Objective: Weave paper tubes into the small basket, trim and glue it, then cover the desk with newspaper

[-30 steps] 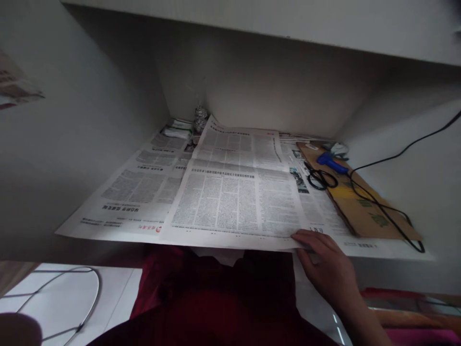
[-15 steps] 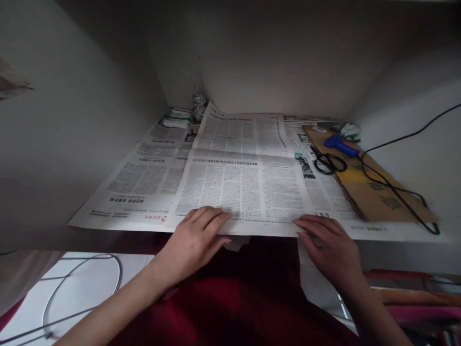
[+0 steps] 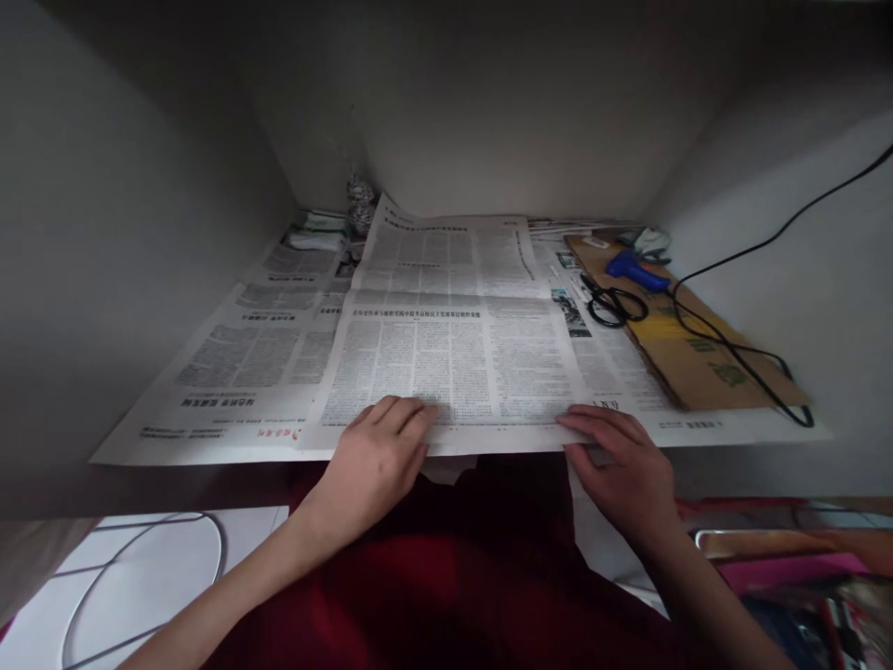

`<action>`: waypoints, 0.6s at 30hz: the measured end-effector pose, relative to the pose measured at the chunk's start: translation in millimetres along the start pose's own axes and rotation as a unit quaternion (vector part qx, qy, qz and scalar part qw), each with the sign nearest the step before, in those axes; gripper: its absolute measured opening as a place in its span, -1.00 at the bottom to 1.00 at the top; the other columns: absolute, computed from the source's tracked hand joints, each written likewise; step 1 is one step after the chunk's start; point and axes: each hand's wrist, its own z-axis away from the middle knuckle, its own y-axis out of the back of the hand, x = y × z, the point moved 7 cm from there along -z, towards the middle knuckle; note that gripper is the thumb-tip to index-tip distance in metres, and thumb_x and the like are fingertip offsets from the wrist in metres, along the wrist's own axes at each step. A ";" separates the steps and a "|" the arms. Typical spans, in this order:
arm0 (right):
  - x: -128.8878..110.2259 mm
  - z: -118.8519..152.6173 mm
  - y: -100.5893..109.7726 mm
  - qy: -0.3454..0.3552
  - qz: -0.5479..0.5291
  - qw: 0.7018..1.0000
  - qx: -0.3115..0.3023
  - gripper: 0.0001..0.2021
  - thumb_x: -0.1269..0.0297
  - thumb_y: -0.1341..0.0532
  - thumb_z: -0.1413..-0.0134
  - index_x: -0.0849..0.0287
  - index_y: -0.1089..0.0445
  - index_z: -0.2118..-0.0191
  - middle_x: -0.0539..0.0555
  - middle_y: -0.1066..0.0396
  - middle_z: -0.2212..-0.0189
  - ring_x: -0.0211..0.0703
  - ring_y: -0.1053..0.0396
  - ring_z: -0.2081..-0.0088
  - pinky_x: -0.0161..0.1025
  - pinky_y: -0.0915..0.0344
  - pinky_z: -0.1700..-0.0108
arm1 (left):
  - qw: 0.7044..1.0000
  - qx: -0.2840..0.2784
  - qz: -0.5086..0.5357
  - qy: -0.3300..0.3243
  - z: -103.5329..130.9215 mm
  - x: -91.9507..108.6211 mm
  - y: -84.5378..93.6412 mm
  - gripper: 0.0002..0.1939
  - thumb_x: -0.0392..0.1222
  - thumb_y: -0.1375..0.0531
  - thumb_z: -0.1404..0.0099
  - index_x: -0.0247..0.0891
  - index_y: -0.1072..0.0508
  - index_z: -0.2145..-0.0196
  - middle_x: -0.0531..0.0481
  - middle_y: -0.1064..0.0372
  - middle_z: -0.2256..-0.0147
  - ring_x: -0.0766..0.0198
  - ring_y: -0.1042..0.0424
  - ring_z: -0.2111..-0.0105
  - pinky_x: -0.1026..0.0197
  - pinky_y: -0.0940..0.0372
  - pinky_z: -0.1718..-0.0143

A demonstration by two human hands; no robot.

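A printed newspaper sheet (image 3: 446, 344) with a crease across it lies lengthwise before me, over other newspaper (image 3: 230, 358) that covers the desk. At its near edge, my left hand (image 3: 383, 451) has its fingers bent on top and the thumb at the edge, closed on the paper. My right hand (image 3: 620, 461) takes the same edge near its right corner, fingers above and thumb lower, partly under the rim. The sheet's far left corner curls up against the back wall.
On the right, a cardboard piece (image 3: 687, 344) carries a blue glue gun (image 3: 636, 270) with a black cord. Black-handled scissors (image 3: 614, 305) lie beside it. A foil-like wrapped object (image 3: 361, 205) stands at the back left. Walls (image 3: 446, 130) enclose the desk.
The view has shifted slightly, so the desk items appear further left. My left thumb has drawn in closer to the fingers at the paper's edge. The sheet lies much as before.
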 end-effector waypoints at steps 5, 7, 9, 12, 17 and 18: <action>-6.2 -2.3 -4.3 0.016 0.005 0.999 -0.031 -0.76 0.39 -0.18 -0.08 0.03 -0.49 0.14 0.04 -0.51 0.16 -0.05 -0.41 0.09 -0.04 -0.32 0.03 | 1.000 0.007 -0.012 0.001 0.9 2.8 -0.5 -0.63 -0.38 -0.08 -0.31 -0.20 -0.40 -0.05 -0.13 -0.40 0.07 0.04 -0.35 0.10 -0.06 -0.42 0.15; -7.0 -3.3 -6.0 0.010 0.027 0.999 -0.045 -0.76 0.38 -0.18 -0.07 0.00 -0.48 0.15 0.02 -0.52 0.16 -0.01 -0.41 0.08 -0.01 -0.27 0.05 | 1.000 0.005 -0.010 0.005 2.0 2.6 -1.7 -0.64 -0.36 -0.08 -0.32 -0.17 -0.41 -0.04 -0.13 -0.39 0.06 0.04 -0.34 0.10 -0.07 -0.42 0.15; -7.1 -4.2 -6.3 0.004 0.051 0.997 -0.051 -0.76 0.36 -0.18 -0.07 -0.04 -0.48 0.16 0.00 -0.52 0.16 0.02 -0.42 0.09 0.04 -0.21 0.05 | 1.000 0.004 -0.003 0.011 3.7 1.4 -3.1 -0.61 -0.37 -0.09 -0.32 -0.19 -0.38 -0.08 -0.14 -0.38 0.04 0.03 -0.34 0.08 -0.08 -0.41 0.12; -7.6 -5.2 -5.4 0.014 0.061 0.997 -0.049 -0.77 0.36 -0.18 -0.08 -0.04 -0.48 0.16 0.00 -0.52 0.17 0.02 -0.42 0.11 0.07 -0.16 0.02 | 0.999 0.008 0.015 0.030 8.0 -3.1 -3.5 -0.52 -0.37 -0.10 -0.31 -0.27 -0.26 -0.18 -0.16 -0.37 0.01 0.04 -0.33 0.03 -0.09 -0.38 0.03; -4.9 -4.9 -7.2 0.038 0.008 0.998 -0.054 -0.77 0.37 -0.17 -0.11 0.06 -0.47 0.12 0.06 -0.50 0.16 -0.02 -0.39 0.08 -0.02 -0.28 0.01 | 0.998 0.020 0.019 0.062 17.0 -14.7 -0.8 -0.53 -0.33 -0.15 -0.29 -0.31 -0.27 -0.15 -0.17 -0.37 0.01 0.04 -0.32 0.01 -0.08 -0.35 -0.02; -3.8 -4.6 -7.7 0.038 0.003 0.998 -0.054 -0.77 0.37 -0.17 -0.11 0.06 -0.47 0.12 0.07 -0.49 0.16 -0.02 -0.38 0.08 -0.02 -0.29 0.00 | 0.998 0.023 0.018 0.064 18.7 -16.6 -0.2 -0.55 -0.34 -0.16 -0.29 -0.30 -0.29 -0.14 -0.16 -0.38 0.01 0.04 -0.32 0.01 -0.08 -0.35 -0.02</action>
